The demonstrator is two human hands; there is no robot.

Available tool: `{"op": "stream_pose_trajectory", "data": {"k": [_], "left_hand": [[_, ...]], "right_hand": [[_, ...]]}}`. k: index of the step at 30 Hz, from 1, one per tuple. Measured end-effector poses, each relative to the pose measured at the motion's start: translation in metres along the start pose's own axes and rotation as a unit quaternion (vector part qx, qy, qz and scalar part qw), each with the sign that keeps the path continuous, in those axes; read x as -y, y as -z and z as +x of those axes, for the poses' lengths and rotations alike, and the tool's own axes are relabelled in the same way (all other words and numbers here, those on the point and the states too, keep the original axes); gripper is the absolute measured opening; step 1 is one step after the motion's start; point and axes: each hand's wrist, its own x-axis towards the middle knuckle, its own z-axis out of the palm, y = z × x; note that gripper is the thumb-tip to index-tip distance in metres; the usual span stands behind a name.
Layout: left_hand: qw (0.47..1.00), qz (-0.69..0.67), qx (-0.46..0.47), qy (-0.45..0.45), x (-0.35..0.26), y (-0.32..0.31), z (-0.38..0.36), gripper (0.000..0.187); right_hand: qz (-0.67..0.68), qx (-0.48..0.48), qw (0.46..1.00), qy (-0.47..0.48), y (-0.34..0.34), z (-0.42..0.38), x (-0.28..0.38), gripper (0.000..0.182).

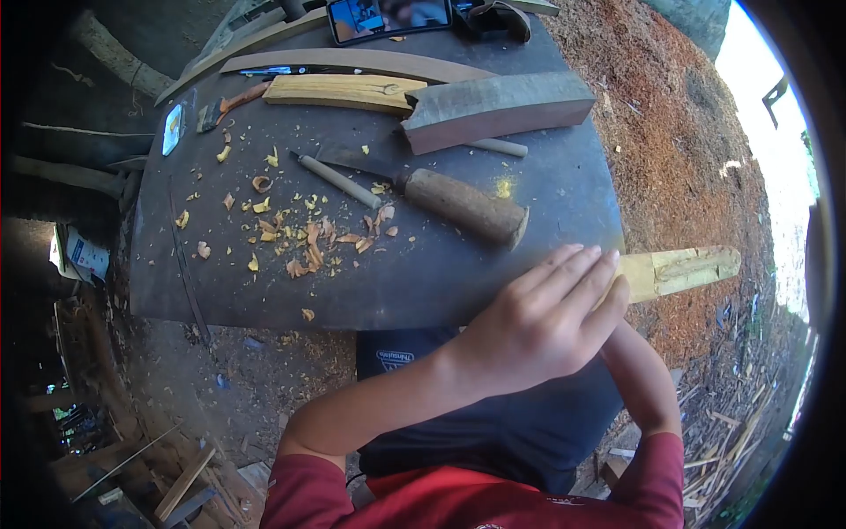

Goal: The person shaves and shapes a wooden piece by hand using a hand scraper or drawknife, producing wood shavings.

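Note:
My left hand (546,317) reaches across to the table's right edge. Its fingers are pressed together over the near end of a pale yellow carved wood piece (692,269), whose other end sticks out past the edge. My right forearm (639,375) comes up from the lower right, and the right hand is hidden behind the left. Left of the hands lies a blade tool with a thick wooden handle (463,204). A grey rod-like tool (339,182) rests near its blade.
Shavings (313,242) are scattered over the dark table (423,295). Toward the back are a grey block (502,106), a yellowish wood bar (339,91), a brush-like tool (233,106) and a propped phone (388,18). Sawdust (652,132) covers the ground to the right.

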Motion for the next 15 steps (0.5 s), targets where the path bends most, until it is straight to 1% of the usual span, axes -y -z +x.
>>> {"op": "stream_pose_trajectory", "data": {"k": [3, 7, 10, 15], "left_hand": [[1.000, -0.002, 0.002, 0.008, -0.001, -0.001, 0.002, 0.028], [1.000, -0.004, 0.022, 0.014, -0.001, 0.001, 0.005, 0.033], [0.999, -0.005, 0.033, 0.037, -0.005, 0.003, 0.007, 0.035], [0.999, -0.019, 0.020, 0.043, -0.004, 0.002, 0.006, 0.038]], "right_hand": [[0.017, 0.002, 1.000, -0.007, 0.004, 0.005, -0.001, 0.055], [0.046, 0.002, 0.999, -0.008, 0.005, 0.010, -0.001, 0.055], [0.064, 0.002, 0.998, -0.002, 0.005, 0.011, -0.002, 0.055], [0.084, 0.004, 0.996, 0.007, 0.000, 0.011, -0.005, 0.055]]}}
